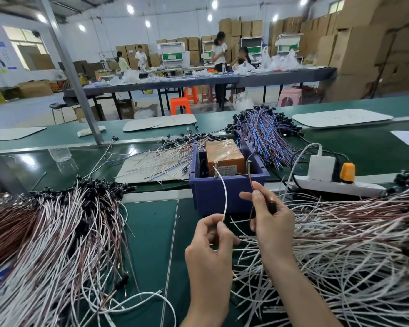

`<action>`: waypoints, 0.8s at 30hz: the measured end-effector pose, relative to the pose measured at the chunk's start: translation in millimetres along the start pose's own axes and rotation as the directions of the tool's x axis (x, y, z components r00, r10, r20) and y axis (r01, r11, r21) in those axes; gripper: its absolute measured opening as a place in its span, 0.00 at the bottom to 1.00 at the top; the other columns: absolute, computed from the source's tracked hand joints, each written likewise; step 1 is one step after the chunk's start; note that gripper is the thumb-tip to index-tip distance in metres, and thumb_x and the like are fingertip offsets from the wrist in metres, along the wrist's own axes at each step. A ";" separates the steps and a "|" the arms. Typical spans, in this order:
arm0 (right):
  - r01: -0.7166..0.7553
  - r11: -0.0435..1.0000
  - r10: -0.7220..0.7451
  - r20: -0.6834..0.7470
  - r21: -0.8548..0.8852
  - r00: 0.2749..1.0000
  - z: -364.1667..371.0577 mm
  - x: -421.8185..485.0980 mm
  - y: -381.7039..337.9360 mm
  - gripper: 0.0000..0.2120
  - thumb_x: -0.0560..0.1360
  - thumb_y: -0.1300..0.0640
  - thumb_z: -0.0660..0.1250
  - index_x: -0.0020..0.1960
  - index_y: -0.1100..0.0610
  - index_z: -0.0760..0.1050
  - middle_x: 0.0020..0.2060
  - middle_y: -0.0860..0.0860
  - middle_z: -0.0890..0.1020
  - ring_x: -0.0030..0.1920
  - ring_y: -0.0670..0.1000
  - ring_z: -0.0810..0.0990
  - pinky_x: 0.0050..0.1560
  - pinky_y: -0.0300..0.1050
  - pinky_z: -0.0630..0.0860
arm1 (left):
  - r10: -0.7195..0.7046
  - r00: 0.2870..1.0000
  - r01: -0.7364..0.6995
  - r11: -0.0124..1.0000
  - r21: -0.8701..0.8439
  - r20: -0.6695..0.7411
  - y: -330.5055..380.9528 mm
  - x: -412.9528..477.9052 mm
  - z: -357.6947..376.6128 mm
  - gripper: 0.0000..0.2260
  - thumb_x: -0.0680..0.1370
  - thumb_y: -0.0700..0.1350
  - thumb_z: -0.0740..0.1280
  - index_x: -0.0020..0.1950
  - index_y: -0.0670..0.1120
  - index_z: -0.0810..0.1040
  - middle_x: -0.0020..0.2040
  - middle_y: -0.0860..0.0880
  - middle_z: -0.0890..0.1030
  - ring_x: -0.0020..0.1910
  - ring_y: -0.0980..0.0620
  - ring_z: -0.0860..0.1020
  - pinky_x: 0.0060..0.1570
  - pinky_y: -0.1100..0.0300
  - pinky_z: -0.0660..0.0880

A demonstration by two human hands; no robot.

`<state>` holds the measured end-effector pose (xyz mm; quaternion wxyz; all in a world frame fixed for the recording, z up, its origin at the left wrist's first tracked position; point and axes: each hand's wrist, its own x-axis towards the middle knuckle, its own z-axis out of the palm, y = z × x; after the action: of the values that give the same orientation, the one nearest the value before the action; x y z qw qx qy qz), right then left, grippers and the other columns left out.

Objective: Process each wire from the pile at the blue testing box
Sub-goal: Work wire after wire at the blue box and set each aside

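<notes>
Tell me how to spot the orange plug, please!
Find the blue box in the middle of the green table. A long white power strip lies just right of it. The orange plug sits on that strip, right of a white charger; it is the only brightly coloured thing plugged in there.

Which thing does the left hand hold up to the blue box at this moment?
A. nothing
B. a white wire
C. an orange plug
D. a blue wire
B: the left hand pinches a white wire whose tip reaches the left pin on the blue box.
</notes>
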<state>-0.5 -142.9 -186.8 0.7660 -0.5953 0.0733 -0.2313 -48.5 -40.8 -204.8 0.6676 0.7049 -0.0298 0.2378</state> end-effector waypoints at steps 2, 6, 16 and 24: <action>0.006 1.000 -0.006 -0.009 -0.014 1.000 -2.3 -1.8 -3.1 0.09 0.83 0.55 0.64 0.58 0.48 0.82 0.44 0.46 0.88 0.22 0.45 0.66 0.22 0.37 0.66 | 0.011 1.000 -0.012 1.000 -0.025 -0.020 1.9 1.4 -1.3 0.10 0.81 0.47 0.64 0.50 0.64 0.76 0.36 0.51 0.84 0.36 0.52 0.81 0.37 0.60 0.79; 0.057 0.992 -0.061 -0.030 -0.111 0.998 -11.1 -13.2 -13.2 0.10 0.84 0.49 0.60 0.58 0.42 0.80 0.49 0.40 0.86 0.22 0.46 0.70 0.24 0.38 0.71 | 0.011 0.996 -0.017 0.997 -0.072 -0.086 5.8 5.5 -8.0 0.13 0.82 0.45 0.61 0.49 0.65 0.73 0.34 0.52 0.79 0.30 0.58 0.73 0.31 0.66 0.71; 0.213 0.951 -0.229 -0.044 -0.226 0.973 -95.1 19.2 -80.1 0.13 0.84 0.47 0.60 0.47 0.44 0.82 0.27 0.43 0.72 0.24 0.41 0.63 0.22 0.35 0.58 | -0.152 0.986 0.142 0.982 -0.125 -0.074 3.2 23.2 -20.1 0.10 0.83 0.41 0.59 0.60 0.56 0.68 0.35 0.49 0.72 0.29 0.60 0.69 0.29 0.68 0.69; 0.199 0.854 -0.320 -0.185 -0.481 0.929 -201.7 88.6 -115.6 0.24 0.66 0.27 0.71 0.59 0.32 0.74 0.41 0.34 0.82 0.38 0.35 0.79 0.39 0.38 0.78 | -0.214 0.975 0.212 0.977 0.037 0.057 -6.0 19.0 -14.2 0.07 0.83 0.42 0.60 0.55 0.56 0.71 0.39 0.48 0.76 0.30 0.60 0.70 0.31 0.63 0.70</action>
<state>-31.4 -380.4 -119.7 0.5507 -0.7266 0.1426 -0.3852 -33.8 -21.3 -203.3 0.6771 0.7211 0.0292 0.1436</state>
